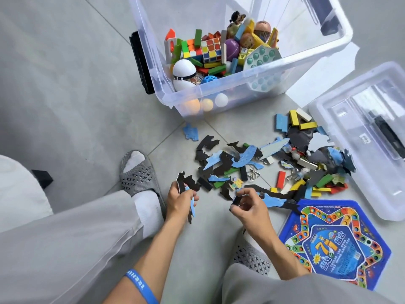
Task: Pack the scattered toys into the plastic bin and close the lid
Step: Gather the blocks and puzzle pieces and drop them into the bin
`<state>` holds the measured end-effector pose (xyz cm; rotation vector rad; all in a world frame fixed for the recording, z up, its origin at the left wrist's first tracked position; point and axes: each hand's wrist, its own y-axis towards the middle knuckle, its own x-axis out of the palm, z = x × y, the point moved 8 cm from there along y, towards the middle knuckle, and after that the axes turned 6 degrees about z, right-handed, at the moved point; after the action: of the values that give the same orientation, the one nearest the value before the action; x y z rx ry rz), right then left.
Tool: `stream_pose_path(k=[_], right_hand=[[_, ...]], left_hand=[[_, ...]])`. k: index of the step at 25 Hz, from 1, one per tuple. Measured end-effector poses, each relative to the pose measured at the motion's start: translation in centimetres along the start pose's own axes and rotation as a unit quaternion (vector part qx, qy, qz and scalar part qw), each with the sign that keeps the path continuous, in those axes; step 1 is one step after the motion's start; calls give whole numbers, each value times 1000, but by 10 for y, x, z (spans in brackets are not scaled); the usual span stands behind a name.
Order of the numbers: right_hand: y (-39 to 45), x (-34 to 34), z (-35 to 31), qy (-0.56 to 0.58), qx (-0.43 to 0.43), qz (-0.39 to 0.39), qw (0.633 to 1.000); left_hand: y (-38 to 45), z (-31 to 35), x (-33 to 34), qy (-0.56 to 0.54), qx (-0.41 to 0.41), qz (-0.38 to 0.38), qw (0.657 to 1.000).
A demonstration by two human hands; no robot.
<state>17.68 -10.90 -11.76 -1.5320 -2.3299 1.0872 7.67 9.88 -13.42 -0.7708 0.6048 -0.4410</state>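
Left hand [178, 199] clenched round several puzzle pieces [190, 189]; right hand [248, 204] pinching one dark piece [236, 199], probably puzzle. Just beyond both grips, scattered toys [274, 170] on floor; farther beyond, open plastic bin [219, 93]; lid [359, 132] and game board [335, 242] right of the grips.

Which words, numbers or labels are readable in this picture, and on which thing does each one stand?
"7": large yellow numeral in the middle of the blue game board.
Other print on the game board: Chinese characters and small lines, too blurred to read.
Blue wristband on the left arm: white print, too small to read.
Small sticker on the clear lid: too small to read.
Yellow letter block in the bin: marks unclear.
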Motion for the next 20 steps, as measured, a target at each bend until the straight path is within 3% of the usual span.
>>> stream_pose_path(k=[2,3,5,7,9,11,14,16,18,20], right_hand=[[8,-8,-7,60,27,55,996],[12,-14,-13,34,13,84,996],[15,-23,-39,-123,-73,141,980],[14,-2,-58,-118,-119,69,983],[5,35,-57,-17,-64,-70,995],[3,45,-48,15,-32,-58,998],[7,28,-30,21,12,43,999],[14,16,-21,-106,-3,64,992],[19,15,-18,-250,-36,40,967],[21,19,-22,-323,-77,35,943]], left_hand=[[-8,8,6,-83,-18,-52,995],[-14,14,12,-118,-23,-84,989],[-23,22,26,-168,-37,-144,974],[-31,25,38,-182,-47,-174,967],[-37,25,45,-171,-55,-174,968],[-40,23,50,-142,-58,-180,972],[-30,21,47,-31,-1,-165,986],[-9,31,23,122,123,-55,983],[0,45,11,301,264,-2,917],[5,43,14,420,320,-21,849]])
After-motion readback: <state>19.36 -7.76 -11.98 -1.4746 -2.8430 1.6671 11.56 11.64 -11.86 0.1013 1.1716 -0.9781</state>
